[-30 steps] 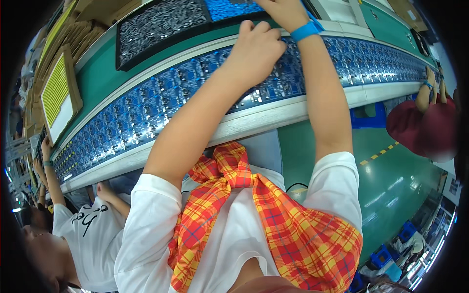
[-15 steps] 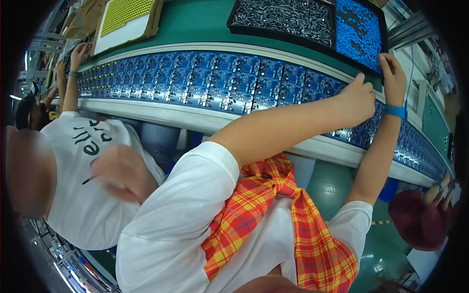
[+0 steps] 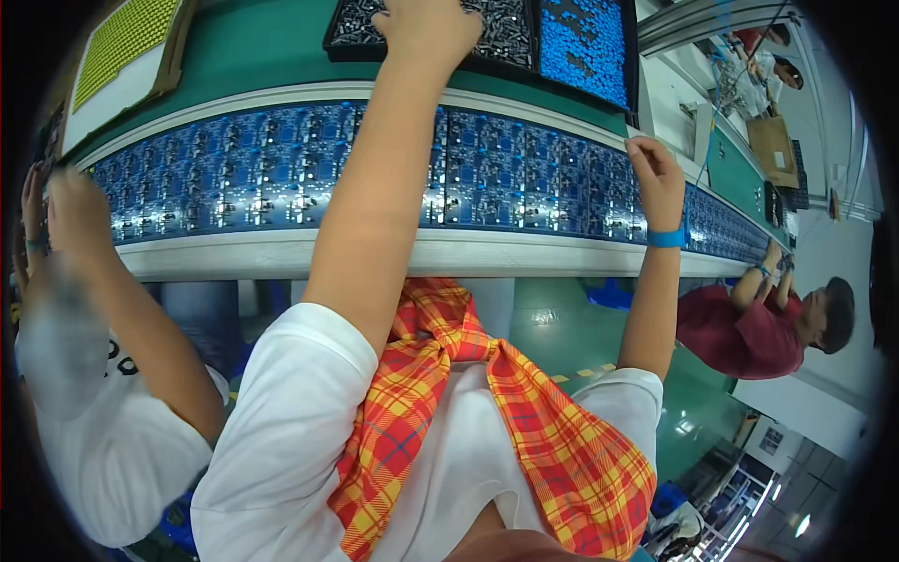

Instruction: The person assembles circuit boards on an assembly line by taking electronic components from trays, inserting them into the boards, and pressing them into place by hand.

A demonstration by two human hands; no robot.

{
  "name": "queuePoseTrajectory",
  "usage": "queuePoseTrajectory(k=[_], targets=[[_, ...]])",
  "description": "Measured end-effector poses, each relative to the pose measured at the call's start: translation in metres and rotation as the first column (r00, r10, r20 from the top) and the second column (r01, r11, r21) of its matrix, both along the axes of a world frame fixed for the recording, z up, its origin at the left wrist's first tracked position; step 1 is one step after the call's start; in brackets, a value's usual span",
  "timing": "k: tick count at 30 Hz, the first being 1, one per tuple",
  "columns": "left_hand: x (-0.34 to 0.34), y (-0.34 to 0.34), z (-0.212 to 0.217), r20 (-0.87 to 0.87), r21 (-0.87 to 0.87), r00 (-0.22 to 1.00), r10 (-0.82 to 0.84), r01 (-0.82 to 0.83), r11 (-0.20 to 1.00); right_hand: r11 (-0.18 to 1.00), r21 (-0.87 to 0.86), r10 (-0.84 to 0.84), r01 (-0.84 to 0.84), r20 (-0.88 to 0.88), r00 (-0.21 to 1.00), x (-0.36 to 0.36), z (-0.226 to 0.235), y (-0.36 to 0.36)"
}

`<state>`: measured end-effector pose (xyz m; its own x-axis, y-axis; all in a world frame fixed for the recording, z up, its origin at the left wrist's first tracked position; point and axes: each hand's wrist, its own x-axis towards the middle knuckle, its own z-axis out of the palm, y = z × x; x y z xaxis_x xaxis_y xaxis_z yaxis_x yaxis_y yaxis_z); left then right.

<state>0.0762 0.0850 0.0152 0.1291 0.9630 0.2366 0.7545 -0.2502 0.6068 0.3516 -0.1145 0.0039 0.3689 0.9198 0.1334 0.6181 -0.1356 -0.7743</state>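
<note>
My left hand (image 3: 429, 36) reaches over the black tray (image 3: 356, 54), above its heap of small dark metallic parts (image 3: 506, 33). Its outer fingers are spread; the other fingertips run out of the picture at the top. Above the far rail, on the right, is my right hand (image 3: 658, 183), with a blue band at the wrist. Its fingers are curled together, and whatever they may hold is too small to make out. Blue circuit boards (image 3: 487, 169) stand in a long row between the two pale rails of the line, passing beneath my left forearm.
Small blue parts (image 3: 582, 47) fill the tray's right compartment. A carton with yellow pieces (image 3: 122, 42) lies at the far left. A co-worker in white (image 3: 122, 450) is close on my left; another in dark red (image 3: 749, 328) works farther along the right.
My left hand has gone from beside my right hand, over the boards, to the dark parts in the tray. My right hand has left the blue parts' edge. The whole view has shifted.
</note>
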Motion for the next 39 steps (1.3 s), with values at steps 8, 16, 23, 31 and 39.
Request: queuePoseTrajectory(k=[8,16,23,31,39], targets=[[0.010,-0.010,-0.009,0.017,-0.031,0.990,-0.137,0.137,0.990,0.991,-0.119,0.058,-0.054,0.026,0.998,-0.009,0.010,-0.027],[0.026,0.003,-0.028,-0.058,0.021,0.995,-0.084,0.086,0.996,0.982,-0.166,0.097,-0.091,0.029,0.995,-0.020,0.007,-0.029],[0.021,0.001,-0.016,-0.013,-0.026,0.996,-0.092,0.092,0.995,0.979,-0.174,0.113,-0.104,0.038,0.993,-0.037,0.011,-0.021],[0.023,-0.001,-0.010,0.001,-0.057,0.996,-0.086,0.086,0.995,0.962,-0.156,0.270,-0.223,0.444,0.854,-0.040,0.003,-0.011],[0.036,-0.005,-0.008,0.207,0.133,0.971,-0.117,0.091,0.987,0.944,-0.183,0.329,-0.274,0.592,0.736,-0.043,-0.001,-0.003]])
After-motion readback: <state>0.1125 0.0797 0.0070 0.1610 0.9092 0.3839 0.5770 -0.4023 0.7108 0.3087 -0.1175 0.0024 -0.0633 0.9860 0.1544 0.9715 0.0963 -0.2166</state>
